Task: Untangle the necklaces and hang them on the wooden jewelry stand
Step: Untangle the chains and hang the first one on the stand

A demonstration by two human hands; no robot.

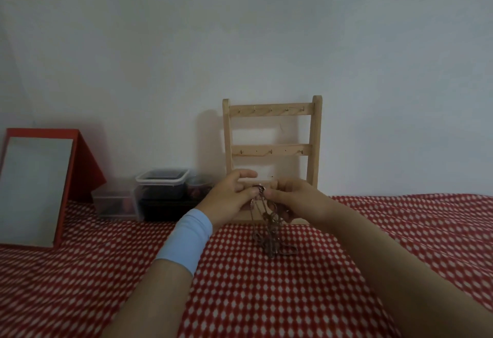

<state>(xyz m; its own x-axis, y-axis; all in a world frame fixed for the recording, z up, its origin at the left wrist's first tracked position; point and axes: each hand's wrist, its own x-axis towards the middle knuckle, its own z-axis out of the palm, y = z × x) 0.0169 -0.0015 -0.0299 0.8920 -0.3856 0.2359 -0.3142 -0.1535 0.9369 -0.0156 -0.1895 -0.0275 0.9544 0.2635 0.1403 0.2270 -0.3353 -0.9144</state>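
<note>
Plain pale wall behind, and a red cloth (240,297) with a tight pattern of white dots spread over the surface, soft and slightly rumpled on the right. At the centre are the necklaces (270,233): thin dark metal chains knotted into one clump. How many strands there are cannot be counted. The top of the clump is lifted and the bottom pools on the cloth. The left hand (229,199) and the right hand (293,199) meet at the top of it, fingertips of each pinched on the chain at a small shiny ring, the hands almost touching. A smooth light-blue band (186,241) wraps the left wrist.

Right behind the hands stands the wooden jewelry stand (315,137), pale bare wood against the wall: two uprights and flat cross rails. The top rail (269,110) carries five small hooks, all bare. The lowest rail is partly hidden by the fingers.

Out to the left are stacked plastic containers: a white-rimmed tub (161,177) with dark contents, a clear box (114,204) and a round pot (200,186) holding something reddish, too blurred to name. Far left, one rectangular mirror (34,191) leans back in a red frame.
</note>
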